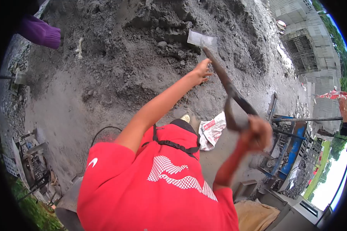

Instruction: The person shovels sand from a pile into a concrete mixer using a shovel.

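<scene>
A shovel (221, 72) slants across the space before me, its pale blade (199, 39) against the grey sand pile (142, 57). My right hand (257, 133), blurred by motion, is closed around the forked grip at the shovel's upper end. Farther down, my left hand (202, 71) reaches out beside the shaft. Its fingers are apart and not wrapped around the wood; whether the fingertips touch it I cannot tell. Below the shaft, a white printed sack (212, 131) lies on the ground near my foot (185, 118).
Another person's purple sleeve (42, 32) enters at upper left. Blue metal equipment (291, 148) stands at right, with a long pole (308, 119) beside it. Stacked grey blocks (320, 42) line the upper right. A tan sack (256, 215) lies at lower right.
</scene>
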`<action>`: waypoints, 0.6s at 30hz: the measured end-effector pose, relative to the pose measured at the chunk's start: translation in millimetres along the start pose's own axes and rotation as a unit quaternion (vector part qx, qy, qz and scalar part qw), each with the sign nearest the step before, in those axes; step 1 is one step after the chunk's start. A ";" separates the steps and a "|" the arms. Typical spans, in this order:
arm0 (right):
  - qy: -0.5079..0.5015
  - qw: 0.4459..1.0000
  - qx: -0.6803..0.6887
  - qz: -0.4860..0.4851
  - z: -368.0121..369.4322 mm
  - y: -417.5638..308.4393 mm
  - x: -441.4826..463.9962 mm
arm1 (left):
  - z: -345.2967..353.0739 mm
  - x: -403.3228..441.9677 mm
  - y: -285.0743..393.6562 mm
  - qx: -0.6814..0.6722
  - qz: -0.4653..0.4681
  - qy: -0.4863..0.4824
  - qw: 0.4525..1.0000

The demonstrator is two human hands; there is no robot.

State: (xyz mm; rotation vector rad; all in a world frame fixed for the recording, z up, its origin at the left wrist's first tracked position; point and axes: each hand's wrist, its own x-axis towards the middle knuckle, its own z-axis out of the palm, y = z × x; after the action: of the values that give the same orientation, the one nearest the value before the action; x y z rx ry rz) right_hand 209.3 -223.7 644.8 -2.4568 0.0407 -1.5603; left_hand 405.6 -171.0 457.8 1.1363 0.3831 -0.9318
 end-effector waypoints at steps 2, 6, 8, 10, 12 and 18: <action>-0.027 0.997 0.037 0.058 124.5 28.8 -46.6 | -43.6 -10.3 2.5 -0.032 0.031 -0.005 0.999; -0.124 0.990 -0.026 0.066 218.4 -26.5 -104.9 | -87.7 -48.9 -0.2 -0.117 0.103 -0.025 0.987; -0.079 0.993 0.032 0.081 236.2 -53.4 -113.5 | -106.5 -60.6 7.5 -0.166 0.130 -0.036 0.977; -0.102 0.990 0.063 0.079 235.3 -70.4 -118.6 | -125.0 -67.3 10.3 -0.181 0.114 -0.040 0.976; -0.112 0.989 0.073 0.066 238.3 -75.4 -118.4 | -127.3 -67.3 13.9 -0.159 0.127 -0.012 0.979; -0.222 0.965 0.130 0.051 211.1 -38.5 -102.9 | -121.8 -50.4 11.4 -0.243 0.165 -0.078 0.953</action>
State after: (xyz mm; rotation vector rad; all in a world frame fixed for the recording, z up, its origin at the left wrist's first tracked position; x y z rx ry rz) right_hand 350.1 -133.5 475.4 -2.4812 -0.1046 -0.8816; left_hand 407.6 -39.0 449.5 0.6422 0.2621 -0.5811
